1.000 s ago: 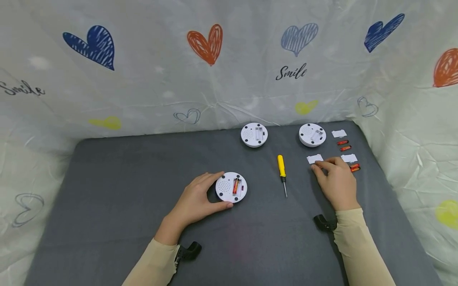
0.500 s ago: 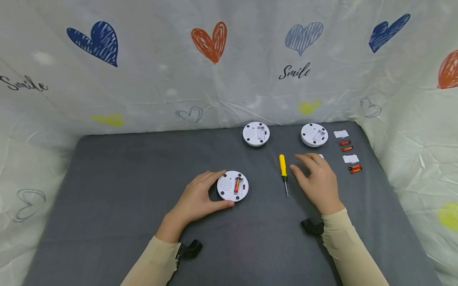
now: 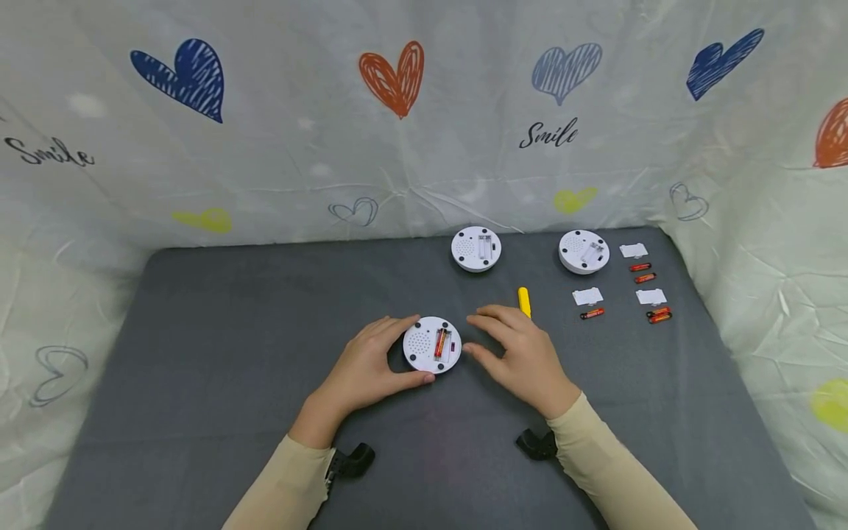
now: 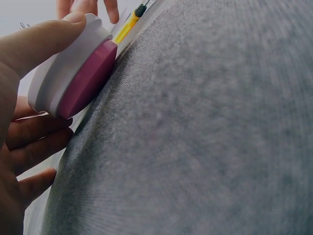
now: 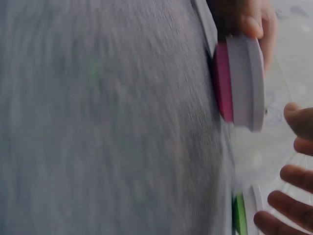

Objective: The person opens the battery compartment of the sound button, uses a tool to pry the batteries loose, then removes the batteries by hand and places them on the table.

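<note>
A round white device (image 3: 417, 342) with a pink underside lies with its battery compartment facing up, and one red battery (image 3: 440, 344) sits in the compartment. My left hand (image 3: 367, 364) holds the device by its edge, thumb at the near side and index finger at the far side. In the left wrist view the thumb (image 4: 49, 41) presses on the white rim. Just right of the device is my right hand (image 3: 520, 353), its fingers spread and nothing seen between them. In the right wrist view a gap separates those fingers (image 5: 298, 178) from the device.
A yellow screwdriver (image 3: 524, 300) is partly hidden behind my right hand. Two more round devices, one at the back middle (image 3: 472, 254) and one at the back right (image 3: 576, 254), stand near the curtain. White covers (image 3: 587, 297) and several red batteries (image 3: 592, 313) lie at the right.
My right hand has moved left from the covers and batteries, past the screwdriver, to beside the device. A cover and a battery there are uncovered. My left hand keeps its hold.
</note>
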`<state>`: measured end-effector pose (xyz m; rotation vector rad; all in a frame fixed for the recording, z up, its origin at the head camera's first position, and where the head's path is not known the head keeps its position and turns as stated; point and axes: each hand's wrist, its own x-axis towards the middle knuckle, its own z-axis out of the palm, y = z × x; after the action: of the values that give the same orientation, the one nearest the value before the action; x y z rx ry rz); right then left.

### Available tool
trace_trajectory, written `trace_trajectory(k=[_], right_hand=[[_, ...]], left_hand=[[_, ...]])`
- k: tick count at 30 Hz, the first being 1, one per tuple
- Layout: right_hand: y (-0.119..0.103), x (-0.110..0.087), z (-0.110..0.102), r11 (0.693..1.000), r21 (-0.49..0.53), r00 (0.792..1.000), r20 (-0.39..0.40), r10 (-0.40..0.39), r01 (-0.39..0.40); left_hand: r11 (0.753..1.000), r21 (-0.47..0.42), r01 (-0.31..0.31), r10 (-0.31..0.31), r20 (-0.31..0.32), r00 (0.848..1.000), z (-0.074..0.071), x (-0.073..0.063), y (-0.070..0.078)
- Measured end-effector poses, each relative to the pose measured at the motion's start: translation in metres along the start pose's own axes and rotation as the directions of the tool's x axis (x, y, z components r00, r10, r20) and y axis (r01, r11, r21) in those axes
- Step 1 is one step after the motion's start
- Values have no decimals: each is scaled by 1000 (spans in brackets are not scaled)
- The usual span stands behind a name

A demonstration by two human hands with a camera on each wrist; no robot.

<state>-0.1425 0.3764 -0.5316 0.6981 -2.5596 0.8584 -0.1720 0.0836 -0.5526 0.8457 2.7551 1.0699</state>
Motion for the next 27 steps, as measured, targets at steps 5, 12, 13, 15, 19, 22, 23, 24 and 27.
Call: trace_trajectory(k=[5,12,13,15,19,22,23,24,27], right_hand=[[-10,5,9,997,39,997,38,-64,63],[-15,12,19,992,19,989,79,-122,121],[-15,13,20,991,14,988,82,-131,130],[-16,14,21,989,1,985,89,-145,146],[-17,17,23,986,-36,981,116,-157,162],[-18,19,22,981,-68,977,130,-170,180],[-19,20,22,980,-77,976,133,-174,185],[-19,20,22,978,-86,975,136,-178,191],[-20,22,22,974,-107,973,137,-185,201]], left_hand=[[1000,0,-9,9,6,1000,-1,0,0],[1000,-3,-10,10,6,1000,-2,-1,2],[1000,-2,-8,8,8,1000,-1,-1,2],[1000,-1,-3,3,12,1000,-1,-2,2],[1000,0,4,-4,17,1000,-1,-2,3],[1000,-3,13,-13,22,1000,-1,-2,3],[1000,-5,19,-19,24,1000,-2,-2,3],[1000,-6,23,-23,26,999,-2,-3,3],[999,-6,35,-35,28,999,-3,-3,3]])
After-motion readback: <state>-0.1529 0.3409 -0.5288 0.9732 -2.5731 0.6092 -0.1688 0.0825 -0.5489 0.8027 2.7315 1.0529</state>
